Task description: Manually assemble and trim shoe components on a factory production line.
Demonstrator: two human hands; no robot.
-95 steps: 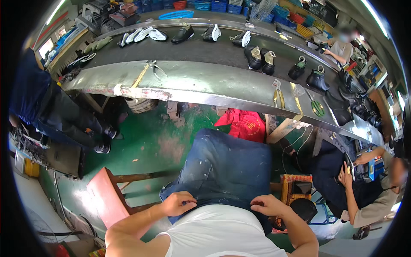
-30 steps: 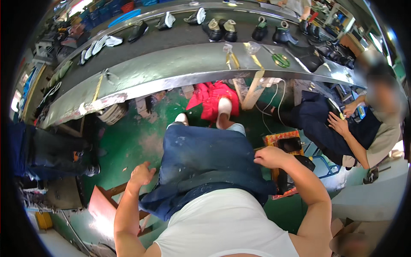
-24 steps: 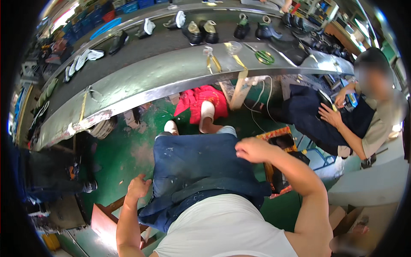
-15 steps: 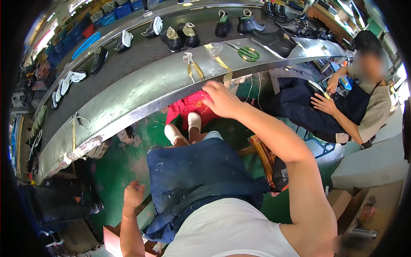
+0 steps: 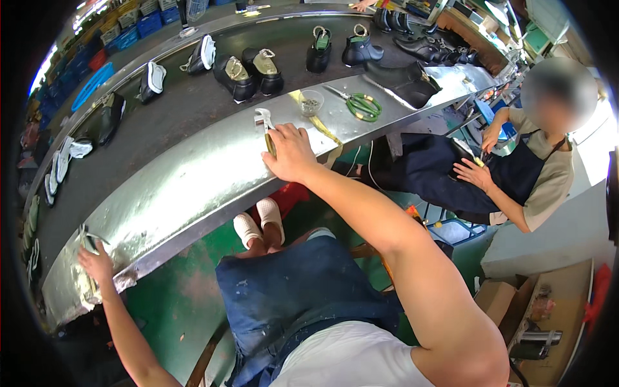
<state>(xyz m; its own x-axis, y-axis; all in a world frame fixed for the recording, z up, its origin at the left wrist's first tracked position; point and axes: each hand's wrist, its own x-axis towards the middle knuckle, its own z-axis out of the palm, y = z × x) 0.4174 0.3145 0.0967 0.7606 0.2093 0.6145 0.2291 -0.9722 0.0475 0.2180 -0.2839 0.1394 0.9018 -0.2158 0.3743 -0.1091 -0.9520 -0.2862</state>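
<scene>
My right hand (image 5: 291,153) lies on the metal ledge (image 5: 187,155) of the bench, its fingers curled over the yellow handles of a pair of pliers (image 5: 262,119). The metal jaws stick out past the fingertips. At the ledge's left end, my left hand (image 5: 97,263) is closed around a small metal hand tool (image 5: 89,240); its exact kind is hard to make out. To the right of the pliers are a clear cup (image 5: 311,102) of small bits, a yellow strip (image 5: 327,131) and green-handled scissors (image 5: 363,107). A black shoe upper (image 5: 403,84) lies beyond them.
Black shoes (image 5: 263,68) and white-lined ones (image 5: 153,80) stand along the dark belt (image 5: 187,116) behind the ledge. A co-worker (image 5: 516,168) sits on the right, holding a shoe. A cardboard box (image 5: 506,300) is at the lower right, blue bins (image 5: 148,26) at the far left.
My right hand has moved left and forward from the ledge's front edge onto the pliers. My left hand has risen from beside my lap to the tool at the ledge's left end.
</scene>
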